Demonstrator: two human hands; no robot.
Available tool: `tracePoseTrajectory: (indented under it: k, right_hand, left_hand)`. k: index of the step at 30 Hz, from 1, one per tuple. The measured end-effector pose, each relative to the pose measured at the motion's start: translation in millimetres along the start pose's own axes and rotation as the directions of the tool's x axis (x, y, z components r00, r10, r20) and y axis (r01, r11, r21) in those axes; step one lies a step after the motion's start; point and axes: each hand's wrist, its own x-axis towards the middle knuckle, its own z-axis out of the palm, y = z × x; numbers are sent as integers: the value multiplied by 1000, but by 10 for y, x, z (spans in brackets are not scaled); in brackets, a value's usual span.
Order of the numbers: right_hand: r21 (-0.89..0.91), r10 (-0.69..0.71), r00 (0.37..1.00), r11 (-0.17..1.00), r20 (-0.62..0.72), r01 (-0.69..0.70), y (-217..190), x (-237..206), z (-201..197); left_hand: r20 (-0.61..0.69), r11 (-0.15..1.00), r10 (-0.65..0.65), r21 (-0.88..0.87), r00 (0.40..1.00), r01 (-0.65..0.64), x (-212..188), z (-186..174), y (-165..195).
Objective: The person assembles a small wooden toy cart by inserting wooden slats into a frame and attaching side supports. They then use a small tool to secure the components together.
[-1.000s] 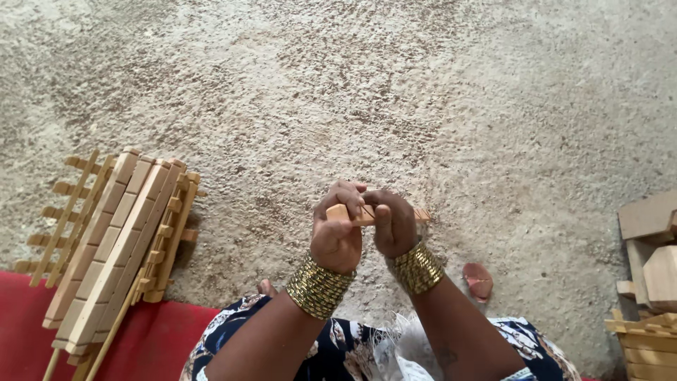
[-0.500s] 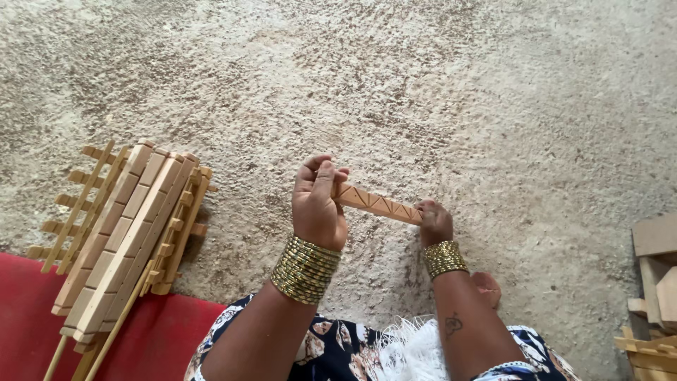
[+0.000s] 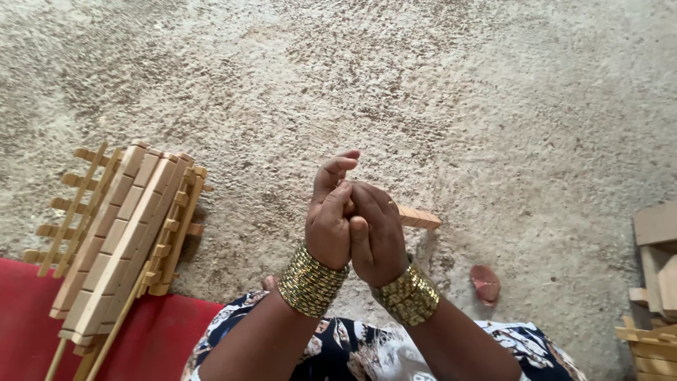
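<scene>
Change since earlier frame: both hands had drawn together over the lap; half a second before, they were spread along the wooden strip, the left at its near end and the right at its far end
Left hand: left hand [image 3: 328, 226] was raised, knuckles to the camera, fingers curled round the near end of the strip, the forefinger lifted clear and bent at the top
Right hand: right hand [image 3: 375, 229] was pressed against the left, fingers folded over the same end of the strip
Grip: both hands were closed on the strip, touching each other; the exact finger contact beneath was hidden
Held item: wooden strip [image 3: 419, 217], pale and narrow, projected to the right from between the hands, roughly level, held above the ground
Bangles: stacked gold bangles [image 3: 309, 281] were worn on both wrists
Left of frame: a bundle of wooden lattice pieces [image 3: 120, 233] lay well apart from the hands, partly on a red mat [image 3: 28, 317] and partly on the ground
Right edge: wooden offcuts [image 3: 659, 268] were stacked at the frame edge, well apart from the hands
Ground: rough concrete floor [image 3: 423, 85]; a small reddish object [image 3: 486, 283] lay near the right wrist, its nature not determinable
Clothing: floral patterned fabric [image 3: 367, 346] showed at the lower edge
</scene>
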Motion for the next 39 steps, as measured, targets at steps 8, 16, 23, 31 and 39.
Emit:
tracePoseTrajectory:
  k: [8, 16, 23, 31, 39]
  right_hand:
    - [-76, -55, 993, 996, -100, 48, 907, -374, 286]
    - [-265, 71, 997, 962, 23, -62, 1860, -1017, 178]
    - [-57, 624, 767, 769, -153, -637, 1852, -1276, -196]
    - [-558, 138, 990, 824, 26, -100, 1589, -1076, -109]
    - [776, 799, 562, 489, -214, -399, 489, -763, 391]
  left_hand:
    - [-3, 995, -76, -60, 997, 76, 10, -71, -117]
    - [-146, 923, -222, -350, 964, 160, 154, -201, -169]
    - [-72, 959, -281, 14, 957, 283, 5, -140, 77]
    - [-67, 873, 15, 487, 998, 20, -334, -773, 711]
    - [-541, 962, 86, 263, 836, 72, -1748, -2732, 985]
